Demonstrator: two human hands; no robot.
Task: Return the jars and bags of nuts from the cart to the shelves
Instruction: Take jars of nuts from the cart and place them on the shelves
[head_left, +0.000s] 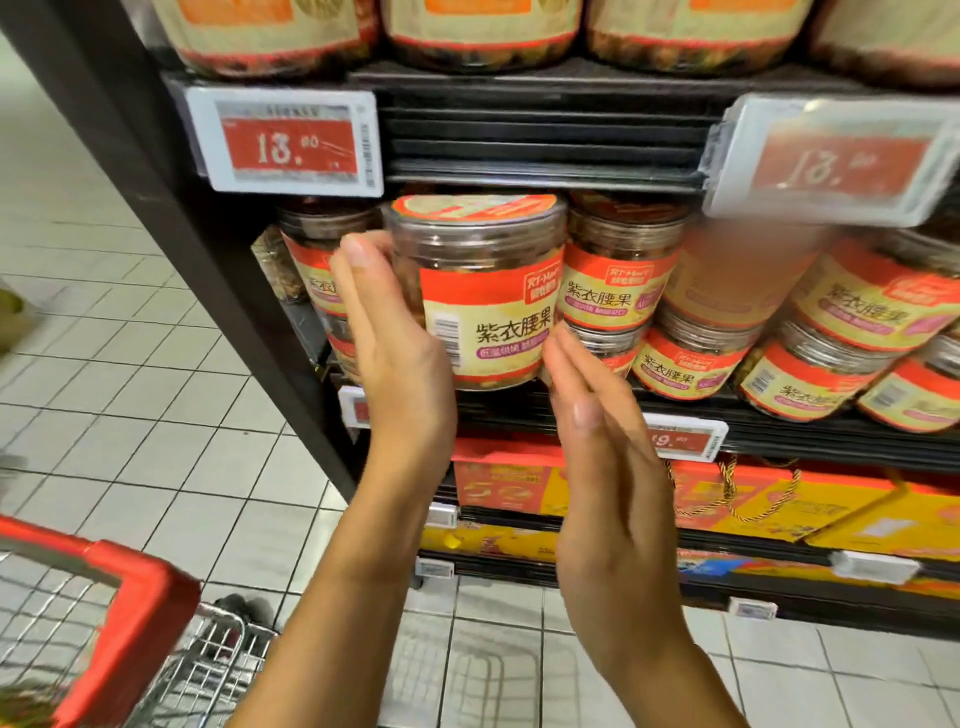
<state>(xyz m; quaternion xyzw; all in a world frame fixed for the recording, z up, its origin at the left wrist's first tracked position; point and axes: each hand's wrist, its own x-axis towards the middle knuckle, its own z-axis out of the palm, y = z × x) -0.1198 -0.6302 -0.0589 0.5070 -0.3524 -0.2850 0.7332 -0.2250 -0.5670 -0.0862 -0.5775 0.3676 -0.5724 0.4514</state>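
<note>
Straight fingers flat against jar

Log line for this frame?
left hand: flat on clear plastic red-labelled nut jar | right hand: open, fingertips by jar | jar: upright, black shelf front

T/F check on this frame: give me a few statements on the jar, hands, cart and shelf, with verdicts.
1. The left hand is on the left side of the jar. True.
2. The right hand is balled into a fist. False: its fingers are straight, with the tips at the jar's lower right.
3. The cart has a blue rim. False: it is red.
4. The shelf jars beside it are stacked two high. True.
5. The jar has no lid. False: the lid is on.
</note>
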